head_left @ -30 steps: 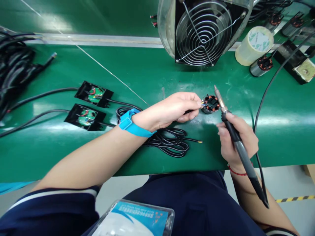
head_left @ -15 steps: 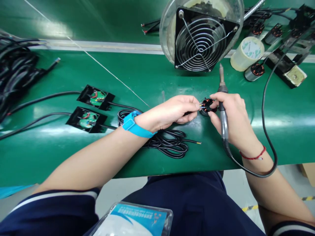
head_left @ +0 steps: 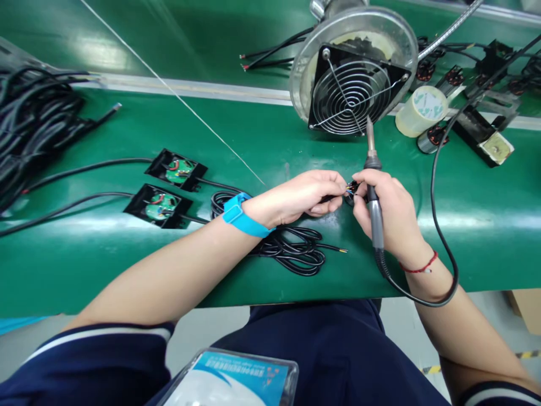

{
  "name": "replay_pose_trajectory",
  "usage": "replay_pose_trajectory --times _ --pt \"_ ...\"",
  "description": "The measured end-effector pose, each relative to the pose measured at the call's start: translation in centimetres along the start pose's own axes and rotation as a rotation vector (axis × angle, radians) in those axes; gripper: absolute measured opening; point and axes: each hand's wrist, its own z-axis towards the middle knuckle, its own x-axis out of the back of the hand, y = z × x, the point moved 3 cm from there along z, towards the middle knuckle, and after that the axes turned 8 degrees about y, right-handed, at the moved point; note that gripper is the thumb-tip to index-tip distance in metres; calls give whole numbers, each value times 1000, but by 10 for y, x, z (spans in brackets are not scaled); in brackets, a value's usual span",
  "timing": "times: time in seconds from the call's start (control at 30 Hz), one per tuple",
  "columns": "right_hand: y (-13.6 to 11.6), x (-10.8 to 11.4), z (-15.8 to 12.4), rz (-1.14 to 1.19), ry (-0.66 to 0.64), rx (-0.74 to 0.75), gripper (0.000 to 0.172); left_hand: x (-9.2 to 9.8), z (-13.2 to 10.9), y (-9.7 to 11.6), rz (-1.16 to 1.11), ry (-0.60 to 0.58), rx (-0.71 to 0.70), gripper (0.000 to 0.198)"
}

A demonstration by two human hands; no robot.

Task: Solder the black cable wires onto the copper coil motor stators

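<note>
My left hand (head_left: 310,193) is closed in a pinch on a black cable, whose thin coloured wires (head_left: 349,191) stick out past the fingertips. These wires meet a small round motor part (head_left: 354,184) with copper windings, mostly covered by my fingers. My right hand (head_left: 391,206) has a soldering iron (head_left: 376,220) lodged between its fingers, the metal tip pointing away from me towards the fan. Thumb and fingertips of that same hand touch the motor part, close to my left fingertips. Whether the wires are fixed to it I cannot tell.
A fan with a wire grille (head_left: 350,104) stands behind my hands. Two black boxes with green circuit boards (head_left: 180,171) lie left, near coiled black cable (head_left: 300,248). A cable heap (head_left: 38,124) is far left. A tape roll (head_left: 422,111) and sponge holder (head_left: 490,141) stand right.
My right hand has moved left, closer to my left hand, and now covers more of the motor part. The iron's tip has shifted left, in front of the fan. The camera view has shifted slightly.
</note>
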Motion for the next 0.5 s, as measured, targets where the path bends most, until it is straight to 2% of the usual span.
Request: replay_pose_trajectory --times 0.1,0.27,0.5 --pt "0 -3 -2 131 -5 -24 38 0 1 0 -9 -4 6 24" --pt "5 -5 -8 308 -13 -151 42 3 3 1 -32 23 -6 22" --pt "6 -8 -10 320 69 -214 40 1 3 0 -4 -8 -20 22"
